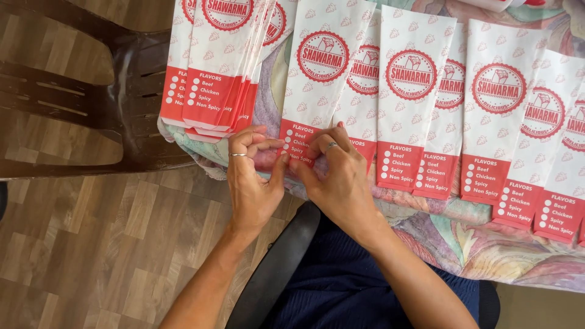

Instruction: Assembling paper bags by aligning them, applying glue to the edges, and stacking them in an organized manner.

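Both my hands meet at the near edge of the tabletop [487, 256]: left hand [253, 183] and right hand [338, 176] each pinch, fingers curled closed, the red bottom end of one white paper bag [317, 67]. It lies flat, overlapped in a row of like bags [487, 109]. Beside it, a stack of bags [216, 67] overhangs toward a brown chair [122, 91].

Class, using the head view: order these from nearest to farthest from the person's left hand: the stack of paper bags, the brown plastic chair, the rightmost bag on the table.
From the left hand:
1. Stack of paper bags, just above it.
2. Brown plastic chair, farther left.
3. Rightmost bag, far right table edge.
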